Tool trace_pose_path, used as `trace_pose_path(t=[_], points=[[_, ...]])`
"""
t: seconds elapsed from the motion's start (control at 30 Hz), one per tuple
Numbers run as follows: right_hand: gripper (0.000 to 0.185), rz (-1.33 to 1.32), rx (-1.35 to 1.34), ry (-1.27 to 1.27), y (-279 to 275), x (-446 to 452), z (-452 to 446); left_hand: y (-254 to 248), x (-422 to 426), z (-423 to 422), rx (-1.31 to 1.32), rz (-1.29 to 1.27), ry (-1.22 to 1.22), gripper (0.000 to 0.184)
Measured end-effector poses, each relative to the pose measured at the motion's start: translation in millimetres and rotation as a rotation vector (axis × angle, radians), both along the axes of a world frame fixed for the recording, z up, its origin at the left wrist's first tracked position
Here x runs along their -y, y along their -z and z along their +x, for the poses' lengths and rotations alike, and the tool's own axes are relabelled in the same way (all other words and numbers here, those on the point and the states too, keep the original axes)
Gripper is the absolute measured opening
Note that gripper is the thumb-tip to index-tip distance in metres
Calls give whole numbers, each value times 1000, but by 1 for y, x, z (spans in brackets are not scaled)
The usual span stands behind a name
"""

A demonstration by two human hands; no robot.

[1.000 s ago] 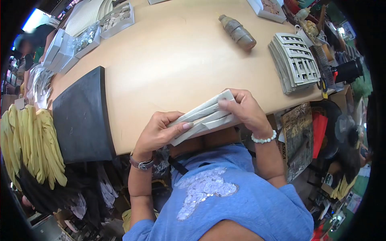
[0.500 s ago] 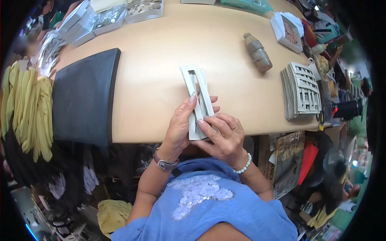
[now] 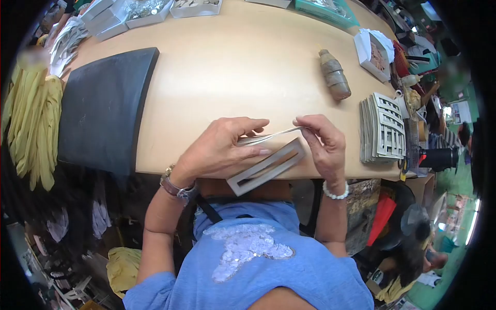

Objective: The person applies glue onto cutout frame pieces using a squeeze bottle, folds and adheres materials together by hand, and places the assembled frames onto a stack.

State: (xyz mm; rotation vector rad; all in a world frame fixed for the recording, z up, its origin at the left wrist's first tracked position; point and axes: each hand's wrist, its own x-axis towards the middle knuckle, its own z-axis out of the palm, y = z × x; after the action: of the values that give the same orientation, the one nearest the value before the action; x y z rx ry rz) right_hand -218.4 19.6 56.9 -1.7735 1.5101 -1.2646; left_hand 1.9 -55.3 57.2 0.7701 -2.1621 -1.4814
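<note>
Thin pale strips (image 3: pixel 274 135), bundled edge-on, stretch between my two hands over the table's front edge. My left hand (image 3: pixel 212 145) grips their left end between thumb and fingers. At the other end, my right hand (image 3: pixel 326 147) pinches the tips with thumb and forefinger. Just below lies a grey rectangular frame piece (image 3: pixel 266 168) with a long slot, slanting up to the right and overhanging the table edge. Whether it rests on the table or hangs from the left thumb, I cannot tell.
A black curved board (image 3: pixel 106 111) is on the left, beside yellow cloth pieces (image 3: pixel 33 129). To the right stand a taped bottle (image 3: pixel 335 76) and a stack of slotted pale pieces (image 3: pixel 382 128). White boxes (image 3: pixel 373 57) and a teal tray (image 3: pixel 330 11) line the far edges.
The slotted pieces, held upright together before, are now turned sideways and separated, with one frame lower. My hands have moved apart, the right one to the strips' far end. The view has shifted slightly.
</note>
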Motion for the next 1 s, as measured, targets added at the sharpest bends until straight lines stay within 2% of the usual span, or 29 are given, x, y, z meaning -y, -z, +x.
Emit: trace_pose_path(t=[0.03,0.07,0.17,0.2,0.3,0.33,0.43,0.57,0.6,0.7,0.73,0.83,0.87,0.97,1.0], points=[[22,-13,32,46,16,-3,-2,-3,4,3,60,-60,11,43],[19,82,81,59,30,-7,-4,6,5,4,74,-171,2,39],[22,79,86,155,46,-12,1,12,8,5,125,-114,-27,33],[32,6,16,190,45,-11,2,11,7,6,158,-66,-69,30],[44,-203,-255,82,22,-23,10,0,14,8,214,36,-173,25],[53,-139,-315,-63,25,-30,8,0,17,11,215,58,-188,24],[57,-27,-720,-254,32,-37,12,19,33,19,84,141,-202,24],[56,33,-728,-119,34,-25,-13,13,43,26,-61,318,-248,24],[52,66,-661,-61,31,-16,-19,9,40,27,-104,357,-252,24],[48,19,-242,136,21,-3,-15,7,34,25,-134,382,-213,23],[43,-28,-112,148,10,1,-9,7,31,24,-126,377,-191,23],[37,17,43,210,0,13,7,-8,18,7,-147,409,-179,16],[27,27,45,171,8,16,4,-13,18,6,-38,435,-154,18],[16,186,340,224,17,14,-1,5,19,0,-213,443,-176,24],[10,168,475,183,15,13,-2,13,20,0,-241,435,-175,26]])
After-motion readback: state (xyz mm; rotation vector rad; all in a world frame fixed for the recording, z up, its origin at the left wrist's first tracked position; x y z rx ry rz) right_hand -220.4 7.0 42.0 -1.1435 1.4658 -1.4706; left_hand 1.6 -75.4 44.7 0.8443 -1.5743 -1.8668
